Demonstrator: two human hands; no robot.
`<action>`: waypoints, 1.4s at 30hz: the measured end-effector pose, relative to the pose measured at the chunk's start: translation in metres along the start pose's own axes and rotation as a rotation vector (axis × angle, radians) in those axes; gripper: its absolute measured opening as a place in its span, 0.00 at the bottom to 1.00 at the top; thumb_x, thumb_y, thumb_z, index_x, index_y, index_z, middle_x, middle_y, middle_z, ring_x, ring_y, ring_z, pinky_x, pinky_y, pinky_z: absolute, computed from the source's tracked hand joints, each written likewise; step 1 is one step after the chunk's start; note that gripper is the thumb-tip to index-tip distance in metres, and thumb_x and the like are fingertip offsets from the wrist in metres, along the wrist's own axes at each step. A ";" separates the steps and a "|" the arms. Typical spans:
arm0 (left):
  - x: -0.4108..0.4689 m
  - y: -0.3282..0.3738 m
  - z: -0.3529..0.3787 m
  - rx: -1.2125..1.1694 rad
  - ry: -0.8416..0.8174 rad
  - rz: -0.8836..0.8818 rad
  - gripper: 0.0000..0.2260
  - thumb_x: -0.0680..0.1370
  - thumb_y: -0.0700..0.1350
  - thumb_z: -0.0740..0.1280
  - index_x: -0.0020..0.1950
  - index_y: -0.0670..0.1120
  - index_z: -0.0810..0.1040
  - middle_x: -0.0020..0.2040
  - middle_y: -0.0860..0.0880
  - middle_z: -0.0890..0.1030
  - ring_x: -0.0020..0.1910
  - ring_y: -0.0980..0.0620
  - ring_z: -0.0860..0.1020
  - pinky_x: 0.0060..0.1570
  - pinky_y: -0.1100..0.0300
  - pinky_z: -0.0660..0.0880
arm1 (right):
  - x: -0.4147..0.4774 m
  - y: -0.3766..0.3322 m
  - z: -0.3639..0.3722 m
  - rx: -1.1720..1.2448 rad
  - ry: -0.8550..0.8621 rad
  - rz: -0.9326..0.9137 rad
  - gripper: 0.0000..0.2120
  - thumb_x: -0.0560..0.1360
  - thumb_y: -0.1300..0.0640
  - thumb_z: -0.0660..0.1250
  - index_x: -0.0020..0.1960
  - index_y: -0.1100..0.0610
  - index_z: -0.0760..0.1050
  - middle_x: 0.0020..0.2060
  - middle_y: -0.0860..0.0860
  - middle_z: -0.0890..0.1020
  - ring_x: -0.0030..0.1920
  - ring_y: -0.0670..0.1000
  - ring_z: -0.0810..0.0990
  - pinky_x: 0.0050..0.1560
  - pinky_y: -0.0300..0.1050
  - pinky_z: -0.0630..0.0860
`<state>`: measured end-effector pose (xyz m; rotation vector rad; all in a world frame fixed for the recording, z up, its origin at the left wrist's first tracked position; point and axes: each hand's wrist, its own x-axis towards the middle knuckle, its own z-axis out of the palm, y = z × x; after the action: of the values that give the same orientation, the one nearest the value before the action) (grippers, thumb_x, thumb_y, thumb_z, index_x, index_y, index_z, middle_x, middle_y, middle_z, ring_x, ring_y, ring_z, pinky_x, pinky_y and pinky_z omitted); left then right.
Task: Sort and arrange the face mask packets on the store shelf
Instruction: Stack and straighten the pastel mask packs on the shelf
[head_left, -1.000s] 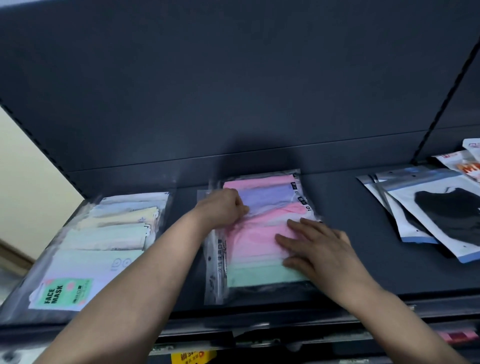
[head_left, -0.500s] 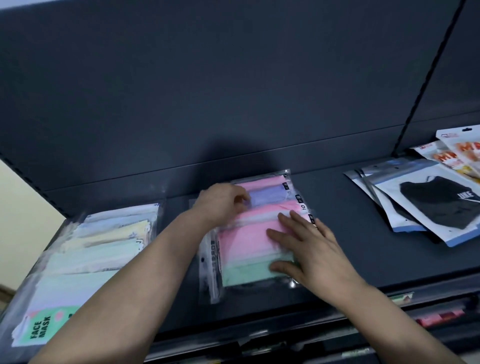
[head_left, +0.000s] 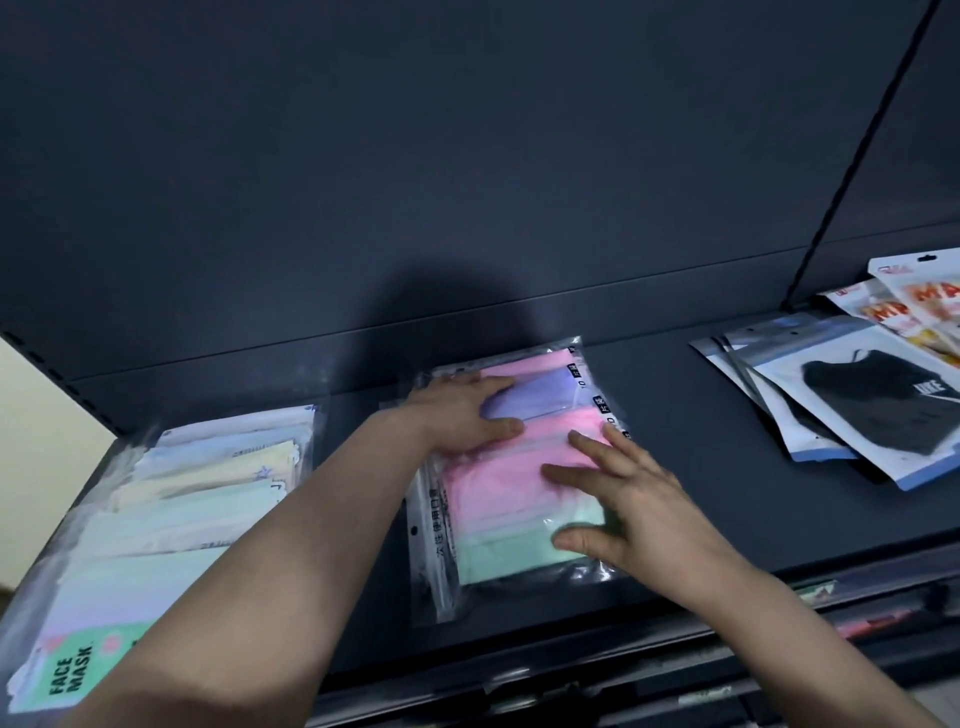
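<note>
Left hand (head_left: 462, 413) at eleven o'clock, right hand (head_left: 636, 506) at four, both press flat-fingered on the pastel packet stack (head_left: 488, 493), apparently squaring it.

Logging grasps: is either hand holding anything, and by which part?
Nothing gripped: left hand lies flat on the far-left part of the pastel packet stack, right hand on its near-right part.
</note>
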<state>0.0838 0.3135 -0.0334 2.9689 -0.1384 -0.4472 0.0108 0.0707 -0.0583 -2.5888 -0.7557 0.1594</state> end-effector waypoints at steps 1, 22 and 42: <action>-0.002 -0.002 -0.001 0.007 -0.011 -0.005 0.40 0.66 0.75 0.55 0.76 0.64 0.53 0.79 0.52 0.56 0.77 0.46 0.57 0.74 0.47 0.58 | 0.000 -0.002 0.001 0.007 -0.011 -0.003 0.42 0.57 0.18 0.45 0.68 0.30 0.62 0.75 0.38 0.54 0.76 0.44 0.42 0.73 0.53 0.57; -0.074 0.039 0.018 -0.077 0.289 -0.169 0.23 0.81 0.59 0.55 0.76 0.57 0.62 0.79 0.50 0.57 0.78 0.47 0.54 0.73 0.39 0.54 | 0.005 -0.013 -0.016 -0.008 0.030 -0.058 0.20 0.77 0.39 0.58 0.68 0.36 0.66 0.75 0.39 0.57 0.76 0.43 0.47 0.73 0.60 0.45; -0.108 0.081 0.035 -0.014 0.321 -0.116 0.24 0.82 0.56 0.55 0.77 0.51 0.61 0.78 0.51 0.61 0.77 0.51 0.56 0.74 0.38 0.50 | -0.037 0.016 -0.014 -0.102 0.160 -0.060 0.18 0.79 0.58 0.59 0.68 0.52 0.71 0.70 0.48 0.71 0.74 0.50 0.62 0.70 0.54 0.63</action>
<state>-0.0349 0.2418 -0.0238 2.9959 0.0707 0.0202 -0.0098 0.0338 -0.0533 -2.6320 -0.7993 -0.1063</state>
